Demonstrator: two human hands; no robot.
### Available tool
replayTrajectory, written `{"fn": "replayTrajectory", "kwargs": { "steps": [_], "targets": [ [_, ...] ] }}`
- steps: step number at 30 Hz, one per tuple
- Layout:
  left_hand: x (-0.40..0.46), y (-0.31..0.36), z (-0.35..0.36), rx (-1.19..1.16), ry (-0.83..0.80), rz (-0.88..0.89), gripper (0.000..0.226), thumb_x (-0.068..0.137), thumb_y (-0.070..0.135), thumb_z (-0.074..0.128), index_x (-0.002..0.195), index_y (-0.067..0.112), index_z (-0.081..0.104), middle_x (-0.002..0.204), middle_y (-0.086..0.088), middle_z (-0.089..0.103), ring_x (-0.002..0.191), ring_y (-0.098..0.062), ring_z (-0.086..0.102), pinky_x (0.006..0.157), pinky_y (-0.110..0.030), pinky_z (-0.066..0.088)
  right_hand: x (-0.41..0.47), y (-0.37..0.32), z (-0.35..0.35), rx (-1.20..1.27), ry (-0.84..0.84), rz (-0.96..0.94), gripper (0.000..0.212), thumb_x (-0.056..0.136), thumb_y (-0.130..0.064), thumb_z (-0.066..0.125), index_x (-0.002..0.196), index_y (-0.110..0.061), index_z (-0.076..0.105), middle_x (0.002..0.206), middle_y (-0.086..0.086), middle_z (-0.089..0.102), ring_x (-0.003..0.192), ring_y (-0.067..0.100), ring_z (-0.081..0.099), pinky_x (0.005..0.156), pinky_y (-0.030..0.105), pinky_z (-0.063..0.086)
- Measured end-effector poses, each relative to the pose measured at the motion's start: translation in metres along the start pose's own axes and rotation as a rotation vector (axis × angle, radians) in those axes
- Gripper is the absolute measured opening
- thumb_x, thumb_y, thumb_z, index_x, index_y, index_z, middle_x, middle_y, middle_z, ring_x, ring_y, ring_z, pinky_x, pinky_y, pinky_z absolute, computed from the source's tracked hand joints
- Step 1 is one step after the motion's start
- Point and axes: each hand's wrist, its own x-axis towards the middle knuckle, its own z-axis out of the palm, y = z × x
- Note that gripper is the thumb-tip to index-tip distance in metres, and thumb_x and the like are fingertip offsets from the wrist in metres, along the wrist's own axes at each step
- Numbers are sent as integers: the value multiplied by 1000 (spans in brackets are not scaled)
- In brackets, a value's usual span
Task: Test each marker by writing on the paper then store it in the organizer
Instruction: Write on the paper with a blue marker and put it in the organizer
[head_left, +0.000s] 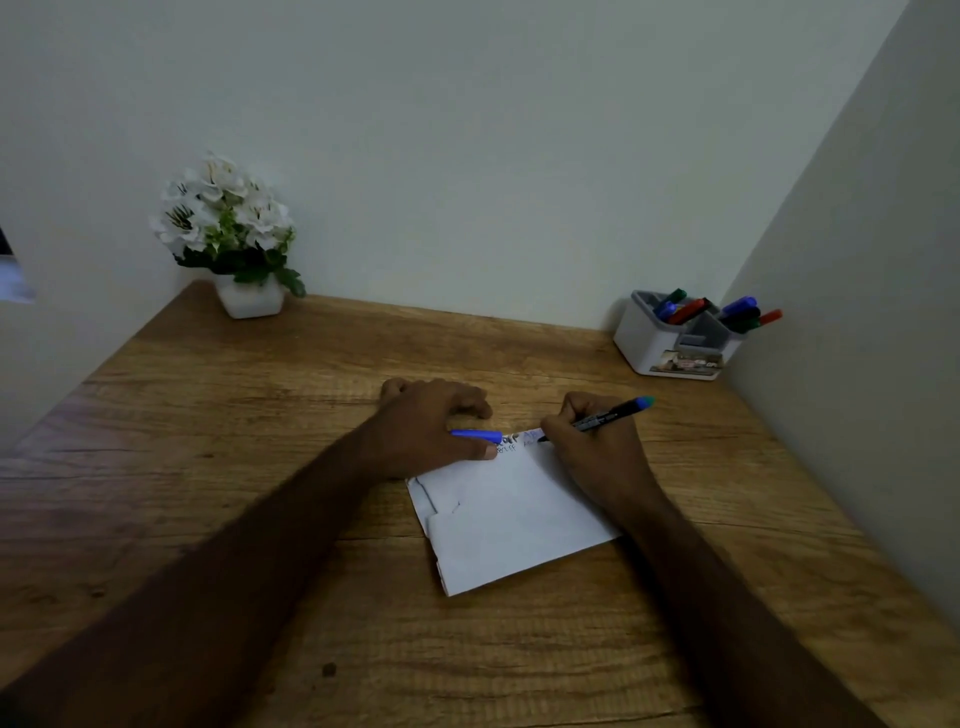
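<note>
On the paper (511, 512), its far edge already scribbled, the right hand (597, 452) grips a marker (605, 418) tip-down, the left hand (431, 426) pinches its blue cap (475, 435), and beyond the paper the organizer (670, 345) holds several stored markers, so seemingly few remain.

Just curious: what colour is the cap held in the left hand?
Blue cap, seen in the head view.

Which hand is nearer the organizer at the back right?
Right. The right hand, writing with a marker, sits just in front-left of the organizer; the left hand lies farther left.
</note>
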Motion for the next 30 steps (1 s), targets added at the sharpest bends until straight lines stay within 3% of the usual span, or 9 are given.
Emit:
{"fn": "replayTrajectory", "kwargs": {
  "steps": [5,9,19,24,30],
  "targets": [
    [0,2,-1,-5,-10,-18,62,68,70,61,121,37,61,143,17,49,132,-8,43,113,-46,11,1,0,1,2,15,6,27,79,-3,65,59,-10,49,56,3,48,54,10,43,49,26,38],
    [0,3,-2,17,9,-8,49,78,60,67,122,37,60,144,18,48,133,-7,41,110,-41,8,0,0,0,-11,16,9,27,80,-3,65,59,-10,50,56,5,48,54,11,43,50,27,39],
    [-1,2,-1,8,15,-7,51,76,62,68,120,37,62,143,18,48,133,-7,41,107,-40,9,0,1,1,8,52,32,30,79,-4,66,56,-13,48,51,-2,47,51,8,42,48,26,37],
    [0,2,0,17,24,-10,49,78,59,67,121,37,61,144,19,47,132,-6,41,107,-39,9,0,1,0,-3,48,27,25,78,-4,65,60,2,48,55,7,46,54,15,43,52,33,38],
    [0,2,-1,17,22,0,49,79,58,67,122,36,61,144,17,47,134,-7,41,107,-39,9,0,-1,-1,2,51,46,26,80,-4,66,59,-10,51,55,2,48,53,12,44,50,28,40]
  ]
}}
